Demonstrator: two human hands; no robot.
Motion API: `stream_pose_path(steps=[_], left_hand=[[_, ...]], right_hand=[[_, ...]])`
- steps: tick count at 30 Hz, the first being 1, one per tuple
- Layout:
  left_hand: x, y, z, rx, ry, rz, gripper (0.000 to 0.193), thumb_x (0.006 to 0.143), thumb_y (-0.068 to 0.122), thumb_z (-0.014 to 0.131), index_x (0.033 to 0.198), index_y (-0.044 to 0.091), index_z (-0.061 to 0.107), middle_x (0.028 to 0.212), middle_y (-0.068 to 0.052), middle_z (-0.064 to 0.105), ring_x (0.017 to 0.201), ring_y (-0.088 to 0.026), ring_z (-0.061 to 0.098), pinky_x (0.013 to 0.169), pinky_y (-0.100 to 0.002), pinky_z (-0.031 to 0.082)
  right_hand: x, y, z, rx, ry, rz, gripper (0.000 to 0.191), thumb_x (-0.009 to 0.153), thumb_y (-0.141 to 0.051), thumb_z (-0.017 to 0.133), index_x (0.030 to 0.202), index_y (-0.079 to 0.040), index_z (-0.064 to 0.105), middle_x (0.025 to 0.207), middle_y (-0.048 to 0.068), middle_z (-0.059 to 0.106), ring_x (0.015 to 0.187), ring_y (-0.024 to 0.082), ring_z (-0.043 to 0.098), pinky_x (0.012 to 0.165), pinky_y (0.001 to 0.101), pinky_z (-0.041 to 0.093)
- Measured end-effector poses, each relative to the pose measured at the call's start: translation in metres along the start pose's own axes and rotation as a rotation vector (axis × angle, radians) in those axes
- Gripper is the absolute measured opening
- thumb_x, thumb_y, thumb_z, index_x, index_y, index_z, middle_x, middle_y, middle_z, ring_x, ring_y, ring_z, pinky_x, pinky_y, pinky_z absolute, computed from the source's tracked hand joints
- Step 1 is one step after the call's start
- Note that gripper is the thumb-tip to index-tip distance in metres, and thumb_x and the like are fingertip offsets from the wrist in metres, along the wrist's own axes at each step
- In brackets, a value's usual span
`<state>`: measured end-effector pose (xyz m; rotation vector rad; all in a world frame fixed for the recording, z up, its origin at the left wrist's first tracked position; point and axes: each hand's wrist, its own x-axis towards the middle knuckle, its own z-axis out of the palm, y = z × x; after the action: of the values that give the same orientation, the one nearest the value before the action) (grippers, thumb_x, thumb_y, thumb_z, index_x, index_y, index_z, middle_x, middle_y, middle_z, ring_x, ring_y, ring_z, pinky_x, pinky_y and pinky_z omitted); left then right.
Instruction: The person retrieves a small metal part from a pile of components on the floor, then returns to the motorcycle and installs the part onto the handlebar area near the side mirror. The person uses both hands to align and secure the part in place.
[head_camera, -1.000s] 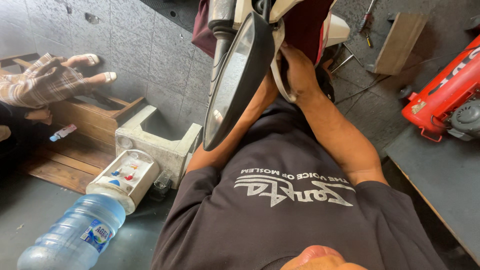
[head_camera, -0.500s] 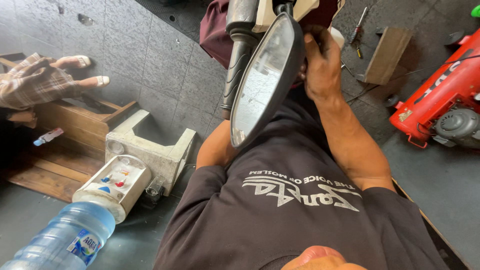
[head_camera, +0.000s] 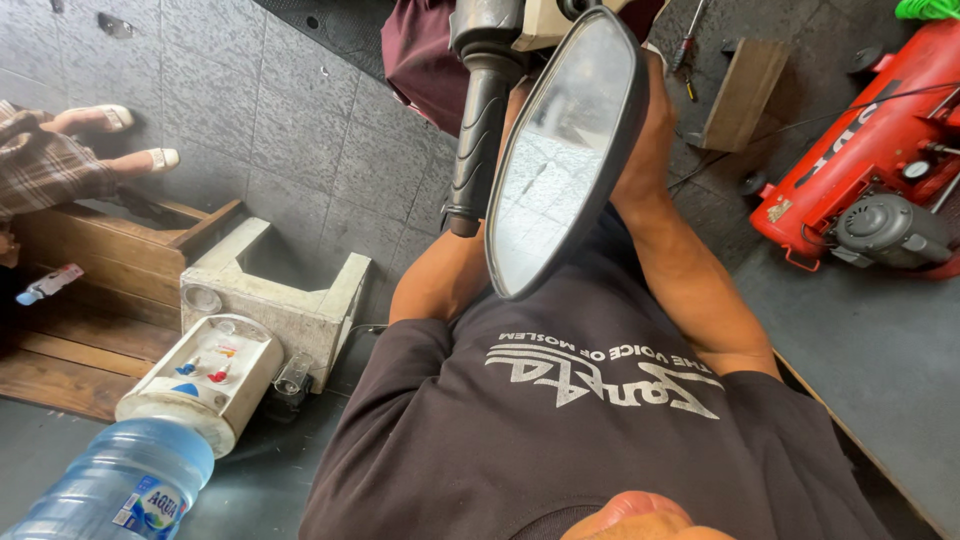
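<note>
A dark oval side mirror (head_camera: 560, 160) on a motorbike handlebar stands right in front of my chest, next to a black rubber handlebar grip (head_camera: 478, 130). My right hand (head_camera: 652, 135) reaches up behind the mirror's right edge and holds its back; the fingers are hidden by the housing. My left forearm (head_camera: 445, 280) runs up under the grip and the mirror, and that hand is hidden behind them. I wear a black T-shirt (head_camera: 560, 430) with white print.
A red compressor (head_camera: 860, 190) sits on the floor at the right, with a wooden block (head_camera: 742, 92) and hand tools (head_camera: 690, 45) beyond it. At the left are a concrete block (head_camera: 290, 300), a water bottle (head_camera: 120, 480) on a white dispenser top (head_camera: 205, 375), a wooden frame (head_camera: 90, 250), and another person's sandalled feet (head_camera: 130, 140).
The view has swung, so the mirror and grip now sit lower and further right in the frame. My right hand stays behind the mirror; my left forearm shows more.
</note>
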<state>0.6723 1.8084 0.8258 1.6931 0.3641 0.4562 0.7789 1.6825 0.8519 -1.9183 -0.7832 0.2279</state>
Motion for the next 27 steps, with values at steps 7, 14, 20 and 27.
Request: stream_pose_path(steps=[7, 14, 20, 27], left_hand=[[0.0, 0.0, -0.004, 0.021, -0.024, 0.002, 0.019, 0.097, 0.011, 0.073, 0.112, 0.002, 0.069, 0.093, -0.008, 0.075, 0.078, -0.015, 0.074, 0.071, -0.029, 0.062], [-0.003, -0.001, -0.003, 0.034, -0.032, -0.007, 0.019, 0.097, 0.011, 0.073, 0.112, 0.002, 0.069, 0.094, -0.008, 0.075, 0.079, -0.015, 0.074, 0.071, -0.029, 0.062], [-0.006, 0.0, -0.005, 0.039, -0.032, -0.008, 0.019, 0.097, 0.011, 0.073, 0.113, 0.002, 0.069, 0.094, -0.008, 0.075, 0.079, -0.015, 0.074, 0.071, -0.029, 0.062], [-0.004, -0.001, -0.004, 0.04, -0.029, -0.001, 0.02, 0.097, 0.012, 0.073, 0.113, 0.002, 0.069, 0.094, -0.008, 0.075, 0.08, -0.016, 0.074, 0.072, -0.03, 0.061]], right_hand=[[0.001, 0.011, 0.0, 0.197, 0.009, 0.212, 0.033, 0.114, -0.024, 0.07, 0.124, 0.004, 0.057, 0.099, 0.012, 0.072, 0.087, 0.017, 0.074, 0.074, 0.0287, 0.06], [-0.014, 0.022, -0.008, 0.753, -0.042, 0.457, 0.03, 0.107, -0.017, 0.074, 0.127, 0.003, 0.064, 0.098, 0.005, 0.066, 0.078, 0.009, 0.062, 0.068, 0.0235, 0.051], [-0.019, 0.016, -0.006, 0.362, -0.072, 0.256, 0.025, 0.11, -0.014, 0.075, 0.125, -0.001, 0.061, 0.107, 0.008, 0.072, 0.091, 0.012, 0.07, 0.08, 0.0262, 0.058], [-0.013, 0.005, -0.007, 0.246, -0.068, 0.221, 0.038, 0.106, -0.02, 0.079, 0.129, 0.002, 0.059, 0.109, 0.013, 0.073, 0.094, 0.016, 0.071, 0.08, 0.0279, 0.059]])
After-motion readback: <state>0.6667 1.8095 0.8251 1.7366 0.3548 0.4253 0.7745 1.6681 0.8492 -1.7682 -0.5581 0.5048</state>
